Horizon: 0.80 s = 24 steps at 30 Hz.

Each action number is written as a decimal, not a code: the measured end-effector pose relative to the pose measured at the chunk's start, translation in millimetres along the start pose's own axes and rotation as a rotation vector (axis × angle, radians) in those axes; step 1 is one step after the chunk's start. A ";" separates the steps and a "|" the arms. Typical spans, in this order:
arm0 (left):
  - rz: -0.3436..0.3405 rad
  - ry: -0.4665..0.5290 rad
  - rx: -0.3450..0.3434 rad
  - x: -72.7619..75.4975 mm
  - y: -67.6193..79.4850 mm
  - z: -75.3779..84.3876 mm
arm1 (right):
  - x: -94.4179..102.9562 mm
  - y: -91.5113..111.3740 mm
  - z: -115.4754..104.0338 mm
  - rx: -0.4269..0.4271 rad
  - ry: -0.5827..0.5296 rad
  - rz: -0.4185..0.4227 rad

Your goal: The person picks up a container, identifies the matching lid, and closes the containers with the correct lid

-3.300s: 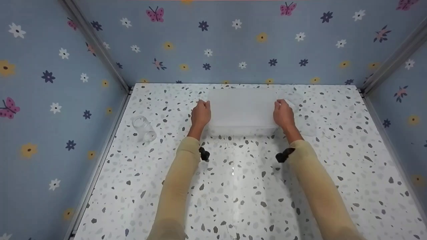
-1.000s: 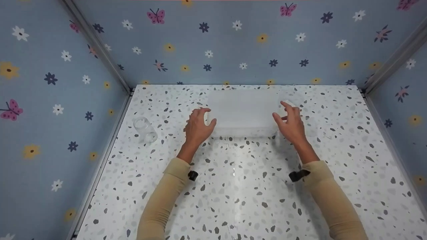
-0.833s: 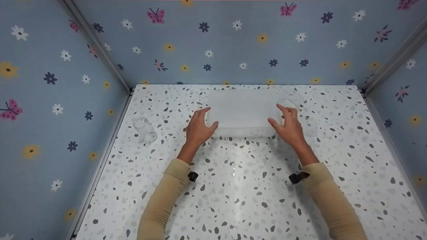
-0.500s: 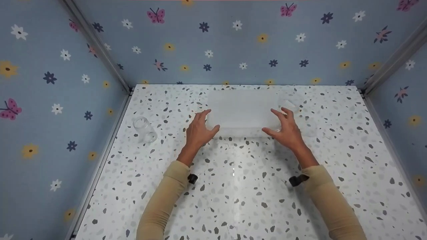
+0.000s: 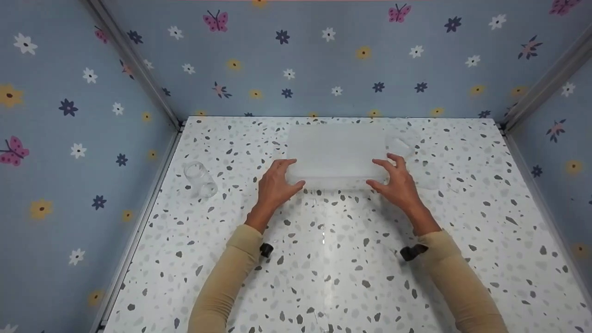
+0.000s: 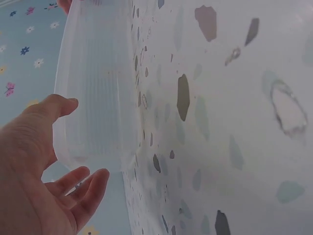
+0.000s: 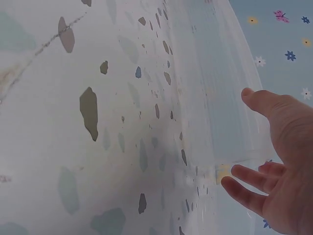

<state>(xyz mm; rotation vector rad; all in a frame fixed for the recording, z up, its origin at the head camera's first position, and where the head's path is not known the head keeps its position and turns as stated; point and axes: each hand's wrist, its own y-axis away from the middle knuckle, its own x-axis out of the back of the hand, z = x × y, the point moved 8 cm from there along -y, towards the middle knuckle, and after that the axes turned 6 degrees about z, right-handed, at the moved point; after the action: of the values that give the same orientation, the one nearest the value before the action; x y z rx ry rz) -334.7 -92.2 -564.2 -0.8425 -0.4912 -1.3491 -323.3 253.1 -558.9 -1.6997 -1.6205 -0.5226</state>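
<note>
A wide, translucent white plastic box point(image 5: 336, 150) lies at the back middle of the table, its ribbed wall showing in the left wrist view. My left hand point(image 5: 276, 185) is at its left front corner, thumb in front and fingers spread by the side. In the left wrist view, the thumb point(image 6: 66, 104) overlaps the box's edge. My right hand point(image 5: 398, 185) mirrors this at the right front corner, its thumb point(image 7: 254, 100) extended beside the box and its fingers loosely bent. Whether the fingertips touch the box is unclear.
A clear glass jar point(image 5: 200, 179) lies tipped on the speckled table point(image 5: 337, 273) at the left. Faint transparent items, one with a white piece point(image 5: 401, 146), lie right of the box. Flower-patterned walls point(image 5: 314, 60) enclose the back and sides.
From curled at the box's sides, both hands have opened and drawn back towards its front corners. The right thumb has shifted inward along the front. The box looks unmoved.
</note>
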 end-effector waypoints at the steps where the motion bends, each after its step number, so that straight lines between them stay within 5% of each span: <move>1: 0.005 -0.001 -0.002 -0.2 0.2 0.3 | 0.1 0.1 -0.1 0.001 0.002 0.003; 16: 0.024 0.009 -0.020 1.8 -1.1 5.1 | 0.9 -0.1 -1.3 0.013 -0.015 0.019; 24: -0.010 0.018 0.044 -0.9 -7.7 2.5 | -1.9 -5.6 0.4 -0.008 -0.063 0.007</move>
<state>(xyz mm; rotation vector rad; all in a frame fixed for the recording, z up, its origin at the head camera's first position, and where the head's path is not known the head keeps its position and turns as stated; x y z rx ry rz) -342.0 -89.7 -561.4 -0.7918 -0.5098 -1.3500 -329.1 251.8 -559.4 -1.7432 -1.6586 -0.4767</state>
